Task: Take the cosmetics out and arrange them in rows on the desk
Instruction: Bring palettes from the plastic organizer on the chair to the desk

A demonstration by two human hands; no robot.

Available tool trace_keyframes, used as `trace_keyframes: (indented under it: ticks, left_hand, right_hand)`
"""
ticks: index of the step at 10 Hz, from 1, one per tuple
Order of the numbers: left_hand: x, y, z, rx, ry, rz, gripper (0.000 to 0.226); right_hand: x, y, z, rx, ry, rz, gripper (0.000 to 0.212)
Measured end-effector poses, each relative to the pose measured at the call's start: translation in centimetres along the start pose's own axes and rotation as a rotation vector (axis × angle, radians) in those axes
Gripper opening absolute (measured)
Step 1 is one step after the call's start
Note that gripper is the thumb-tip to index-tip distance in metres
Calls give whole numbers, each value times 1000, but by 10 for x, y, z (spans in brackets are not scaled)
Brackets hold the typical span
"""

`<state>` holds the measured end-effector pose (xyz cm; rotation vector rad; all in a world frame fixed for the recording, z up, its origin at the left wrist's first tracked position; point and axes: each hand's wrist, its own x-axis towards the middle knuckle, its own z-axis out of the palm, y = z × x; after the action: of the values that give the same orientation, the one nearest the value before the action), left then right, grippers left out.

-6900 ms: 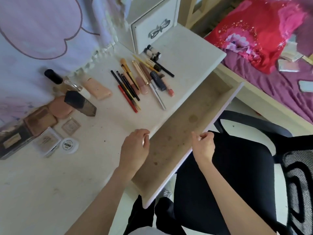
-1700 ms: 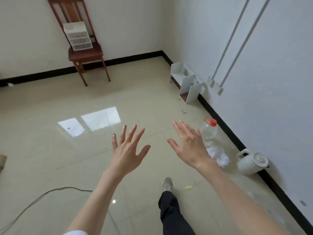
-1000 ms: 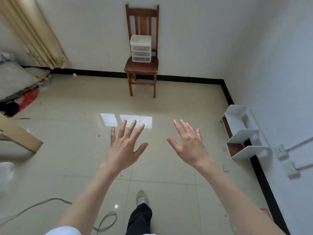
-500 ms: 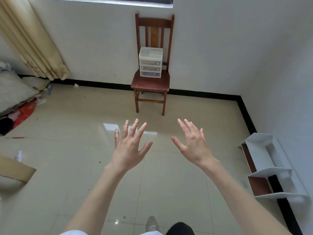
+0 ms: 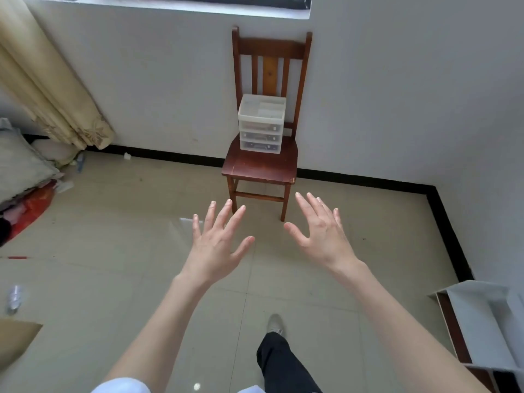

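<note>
A room in a home is shown: a glossy tiled floor (image 5: pixel 113 279) is edged by a black skirting and plain white walls, a beige curtain (image 5: pixel 48 89) is hung at the left, bedding (image 5: pixel 19 163) is piled beneath it, and a wooden chair (image 5: pixel 263 165) carrying a small plastic drawer unit (image 5: pixel 262 123) is set against the wall.

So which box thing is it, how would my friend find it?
Look at the white wall under the window for the wooden chair. On its seat stands a small plastic drawer box. It is see-through white with three stacked drawers, and nothing else sits on the chair.
</note>
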<state>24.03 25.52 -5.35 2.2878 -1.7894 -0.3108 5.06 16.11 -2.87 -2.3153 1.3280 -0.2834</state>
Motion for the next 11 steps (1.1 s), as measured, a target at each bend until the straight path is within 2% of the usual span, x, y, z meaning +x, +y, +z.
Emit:
trace_keyframes:
  ticks: [1, 2, 4, 8, 10, 11]
  left_hand:
    - [71, 9, -10, 2, 10, 5, 73]
    - [130, 17, -16, 0, -1, 7, 64]
    - [227, 9, -12, -20, -7, -11, 65]
    - [462, -70, 10, -74, -104, -22, 64]
    - [569, -105, 16, -86, -205, -25, 64]
    - [606, -116, 31, -158, -301, -85, 64]
  right_hand:
    - [66, 15, -20, -3, -3, -16, 66]
    - [124, 29, -36, -12, 1, -22, 66]
    - [224, 46, -49, -30, -35, -27, 65]
    - [475, 58, -26, -91, -93, 23, 65]
    - [587, 61, 5, -97, -190, 59, 63]
    - [628, 77, 18, -118, -243, 67, 62]
